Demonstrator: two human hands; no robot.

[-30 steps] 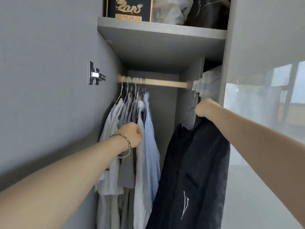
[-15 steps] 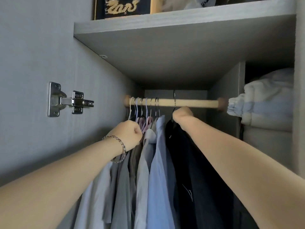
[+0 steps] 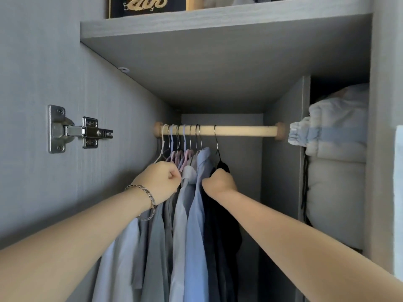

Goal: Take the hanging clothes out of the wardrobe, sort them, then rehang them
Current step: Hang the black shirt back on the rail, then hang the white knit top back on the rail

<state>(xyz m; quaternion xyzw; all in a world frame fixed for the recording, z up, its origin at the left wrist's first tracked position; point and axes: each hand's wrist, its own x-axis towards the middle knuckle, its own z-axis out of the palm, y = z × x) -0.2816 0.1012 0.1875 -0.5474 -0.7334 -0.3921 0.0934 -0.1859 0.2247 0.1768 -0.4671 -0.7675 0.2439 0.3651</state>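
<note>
Evidently this is rehanging: the dark garment point(image 3: 218, 247) hangs by its hook on the rod point(image 3: 239, 130), just beside the light shirts point(image 3: 192, 225). The right hand point(image 3: 219, 182) grips its hanger point(image 3: 222, 165), fingers curled; the left hand point(image 3: 161, 177) clutches the shirts' necks. Next, probably, letting go gently.

Home, bedroom-type storage: inside of grey wood-grain laminate wardrobe point(image 3: 54, 62). Pale round wooden rail point(image 3: 239, 130) spans hanging bay. At its left end, row of pale blue and grey shirts point(image 3: 192, 225) on wire and pastel hangers point(image 3: 185, 153); black garment point(image 3: 220, 236) just right of them. Steel cup hinge point(image 3: 80, 131) on left side panel. Grey shelf point(image 3: 218, 20) above carries black box with gold dragon design point(image 3: 141, 5). Right compartment: stacked folded cream and pale blue padded textiles point(image 3: 335, 149).
</note>
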